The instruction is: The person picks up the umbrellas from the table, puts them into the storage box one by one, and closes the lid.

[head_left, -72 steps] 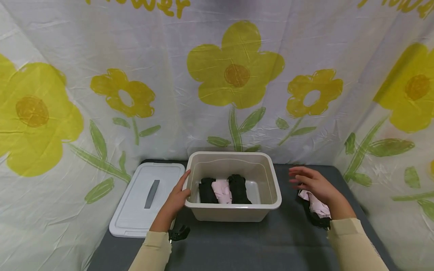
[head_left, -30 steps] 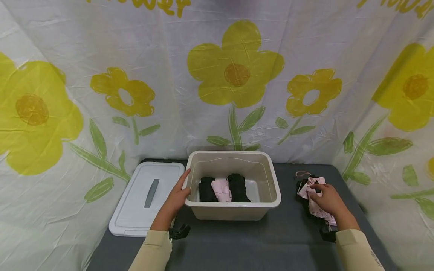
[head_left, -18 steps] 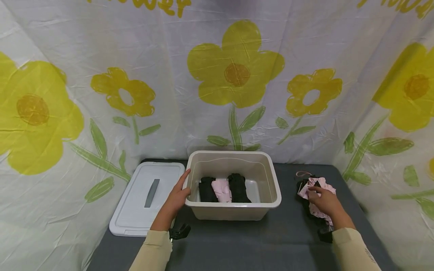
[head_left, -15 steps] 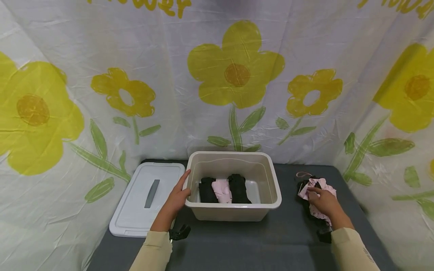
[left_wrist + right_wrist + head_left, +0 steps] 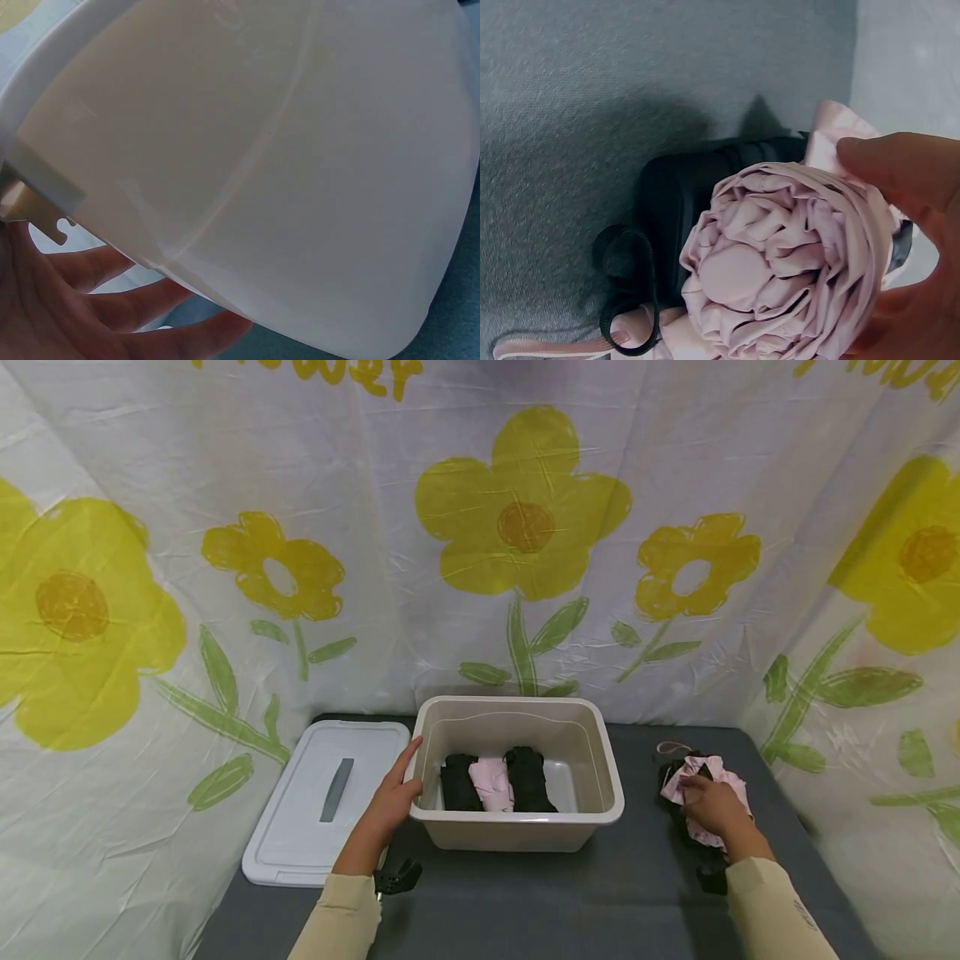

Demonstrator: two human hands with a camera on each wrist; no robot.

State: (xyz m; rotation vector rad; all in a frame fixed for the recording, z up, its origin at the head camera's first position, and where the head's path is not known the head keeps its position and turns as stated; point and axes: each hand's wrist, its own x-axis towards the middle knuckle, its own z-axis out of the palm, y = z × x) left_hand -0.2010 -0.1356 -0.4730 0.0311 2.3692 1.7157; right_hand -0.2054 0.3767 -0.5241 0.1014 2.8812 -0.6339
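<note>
In the head view, my left hand (image 5: 388, 800) rests against the left side of the beige plastic bin (image 5: 517, 817). The left wrist view has its fairly straight fingers (image 5: 135, 304) along the bin's outer wall. Inside the bin lie two black folded umbrellas (image 5: 531, 779) with a pink folded umbrella (image 5: 492, 783) between them. At the right of the table, my right hand (image 5: 716, 806) grips another pink folded umbrella (image 5: 780, 247), thumb on one side and fingers on the other. A black folded umbrella (image 5: 660, 217) with a looped strap lies against it, partly hidden.
A white lid (image 5: 300, 810) with a grey handle lies left of the bin. The dark grey table (image 5: 525, 902) ends at a flower-printed curtain (image 5: 375, 610) behind and on both sides. A pink strap (image 5: 547, 347) trails beside the umbrellas.
My right hand came down from above the umbrellas onto the pink one, shifted slightly left, and its fingers closed round it. The left hand and the bin stay in place.
</note>
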